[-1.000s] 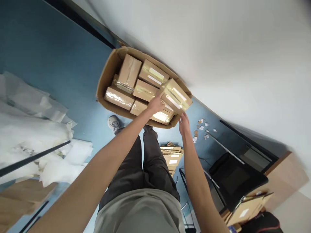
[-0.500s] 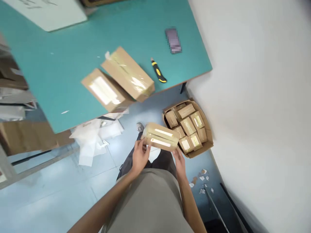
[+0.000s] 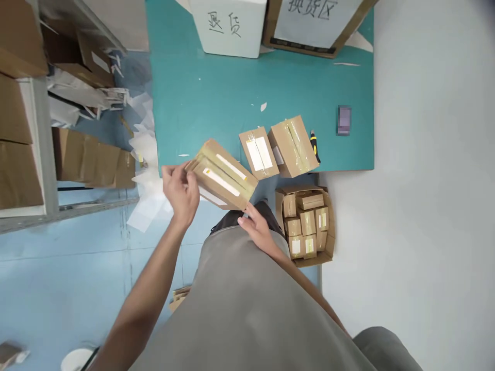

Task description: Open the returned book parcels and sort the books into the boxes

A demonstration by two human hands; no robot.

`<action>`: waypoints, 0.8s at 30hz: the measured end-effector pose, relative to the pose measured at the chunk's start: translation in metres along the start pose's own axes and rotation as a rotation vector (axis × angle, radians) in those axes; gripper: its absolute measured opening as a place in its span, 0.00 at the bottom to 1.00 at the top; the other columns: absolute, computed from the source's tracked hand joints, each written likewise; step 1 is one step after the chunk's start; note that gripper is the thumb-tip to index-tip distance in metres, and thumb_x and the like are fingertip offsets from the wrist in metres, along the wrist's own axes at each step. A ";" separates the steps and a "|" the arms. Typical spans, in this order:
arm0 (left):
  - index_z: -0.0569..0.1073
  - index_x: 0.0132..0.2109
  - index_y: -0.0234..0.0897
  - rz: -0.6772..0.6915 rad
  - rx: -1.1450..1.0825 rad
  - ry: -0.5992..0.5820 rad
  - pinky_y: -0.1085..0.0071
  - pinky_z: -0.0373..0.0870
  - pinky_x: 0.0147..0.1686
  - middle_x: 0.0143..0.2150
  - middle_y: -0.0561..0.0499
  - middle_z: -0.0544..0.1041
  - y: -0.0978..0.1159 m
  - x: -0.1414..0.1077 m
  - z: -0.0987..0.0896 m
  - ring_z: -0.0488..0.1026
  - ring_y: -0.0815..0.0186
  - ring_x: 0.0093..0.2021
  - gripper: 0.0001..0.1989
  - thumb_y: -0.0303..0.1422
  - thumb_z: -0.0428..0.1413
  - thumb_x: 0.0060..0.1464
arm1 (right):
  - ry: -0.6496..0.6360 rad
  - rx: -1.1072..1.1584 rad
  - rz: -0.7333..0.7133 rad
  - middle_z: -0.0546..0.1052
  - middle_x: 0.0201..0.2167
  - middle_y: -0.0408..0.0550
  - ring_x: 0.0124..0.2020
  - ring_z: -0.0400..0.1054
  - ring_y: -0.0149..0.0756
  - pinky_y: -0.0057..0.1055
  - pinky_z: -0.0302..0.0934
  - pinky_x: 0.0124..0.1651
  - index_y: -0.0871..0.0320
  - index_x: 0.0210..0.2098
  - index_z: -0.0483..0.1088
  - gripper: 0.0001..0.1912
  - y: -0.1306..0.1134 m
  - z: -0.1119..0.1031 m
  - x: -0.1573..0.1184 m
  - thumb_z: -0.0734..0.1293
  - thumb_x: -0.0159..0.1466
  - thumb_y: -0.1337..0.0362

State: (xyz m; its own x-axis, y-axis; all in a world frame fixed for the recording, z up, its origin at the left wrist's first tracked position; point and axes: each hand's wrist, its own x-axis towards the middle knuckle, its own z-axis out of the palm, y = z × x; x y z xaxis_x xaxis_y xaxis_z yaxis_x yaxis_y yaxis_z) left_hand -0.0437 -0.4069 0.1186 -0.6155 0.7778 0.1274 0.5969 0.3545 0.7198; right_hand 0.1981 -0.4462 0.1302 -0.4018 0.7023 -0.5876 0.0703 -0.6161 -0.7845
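Observation:
A taped cardboard box [image 3: 226,172] with white label strips is tilted between my two hands, over the table's front edge. My left hand [image 3: 181,196] grips its left end, the fingertips partly hidden behind the cardboard. At the box's lower right corner, my right hand [image 3: 257,229] holds on with its fingers closed against the edge. Just right of it on the table are a smaller box [image 3: 260,154] with a white label and a larger taped box [image 3: 296,147]. A black and yellow utility knife [image 3: 314,147] lies partly hidden beside the larger one.
The green table [image 3: 216,103] carries a white box [image 3: 232,31] with handwriting, a framed sign box [image 3: 309,26] and a blurred phone-like object [image 3: 343,120]. An open carton [image 3: 331,247] of small boxes stands on the floor by the wall. Shelving [image 3: 46,149] stands at left.
My view has turned and shifted toward the table's left. Both hands have carried the held box leftward and up to the table edge, away from the carton.

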 end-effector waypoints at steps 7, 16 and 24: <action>0.78 0.61 0.37 -0.105 -0.219 -0.172 0.64 0.77 0.54 0.59 0.40 0.76 -0.029 0.087 0.099 0.78 0.59 0.52 0.20 0.34 0.55 0.64 | -0.245 -0.111 -0.038 0.54 0.80 0.46 0.78 0.53 0.54 0.55 0.57 0.75 0.41 0.80 0.46 0.57 -0.006 -0.014 0.046 0.76 0.61 0.39; 0.49 0.79 0.37 -0.568 -0.368 -0.275 0.52 0.69 0.68 0.79 0.29 0.55 -0.033 0.032 0.129 0.64 0.46 0.74 0.49 0.39 0.64 0.58 | 0.400 -0.632 -0.371 0.58 0.78 0.54 0.80 0.46 0.52 0.54 0.40 0.81 0.52 0.74 0.63 0.40 -0.103 -0.201 0.113 0.69 0.68 0.43; 0.58 0.70 0.38 -0.847 -0.320 -0.334 0.56 0.81 0.57 0.64 0.34 0.76 -0.010 -0.032 0.126 0.78 0.50 0.62 0.41 0.46 0.67 0.57 | 0.249 -0.684 0.019 0.64 0.73 0.65 0.75 0.59 0.60 0.56 0.54 0.74 0.58 0.76 0.51 0.57 -0.047 -0.310 0.144 0.74 0.58 0.39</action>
State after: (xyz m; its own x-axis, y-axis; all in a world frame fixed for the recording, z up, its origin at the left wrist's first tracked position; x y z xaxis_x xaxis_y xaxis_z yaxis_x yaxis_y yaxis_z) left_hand 0.0349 -0.3704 0.0211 -0.5702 0.4543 -0.6845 -0.1765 0.7461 0.6421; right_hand 0.4202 -0.2056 0.0206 -0.1810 0.8043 -0.5660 0.6629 -0.3253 -0.6743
